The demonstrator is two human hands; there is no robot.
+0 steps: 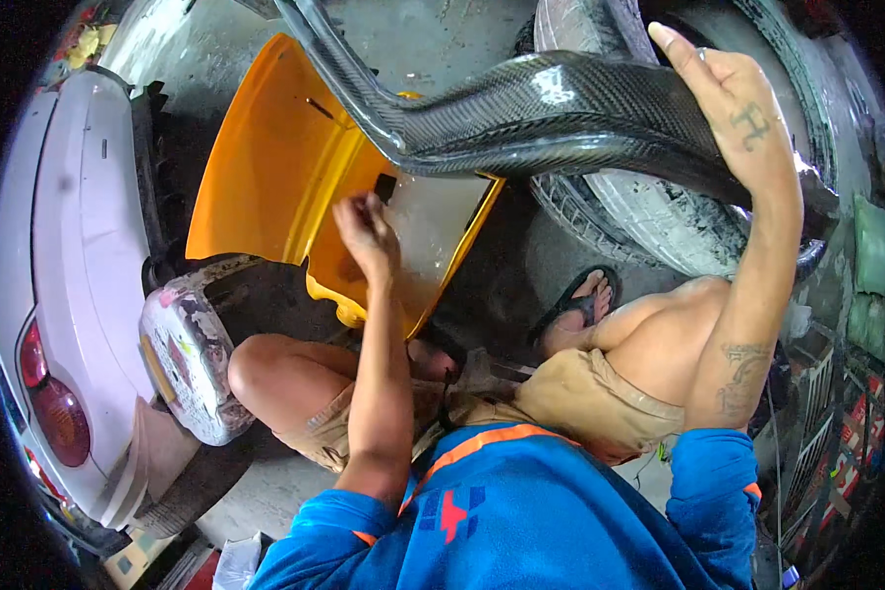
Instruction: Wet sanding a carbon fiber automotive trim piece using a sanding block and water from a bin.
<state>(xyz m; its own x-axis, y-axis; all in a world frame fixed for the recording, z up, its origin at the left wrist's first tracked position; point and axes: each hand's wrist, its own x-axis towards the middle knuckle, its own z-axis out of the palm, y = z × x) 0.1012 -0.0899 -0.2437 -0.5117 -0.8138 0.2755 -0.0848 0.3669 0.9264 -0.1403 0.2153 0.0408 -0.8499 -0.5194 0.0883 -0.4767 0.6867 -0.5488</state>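
Observation:
A glossy black carbon-fibre part [551, 108], long and bent, runs across the upper middle of the head view. My right hand [737, 113] grips its right end from above, with the thumb pointing up. My left hand [368, 234] is below the part's bend, over a yellow-orange shell-like piece [265, 162]. Its fingers are curled together and slightly blurred; what they hold, if anything, is hidden. A small black patch [385, 187] shows just beside these fingers. Inside the yellow piece lies a cloudy whitish surface [428, 231].
Worn tires [649, 211] lie under the carbon-fibre part at the right. A paint-spattered stool [192, 359] stands by my left knee, near a pale car bumper [88, 256] with a red tail light [59, 418]. A cluttered rack [836, 423] is at the far right.

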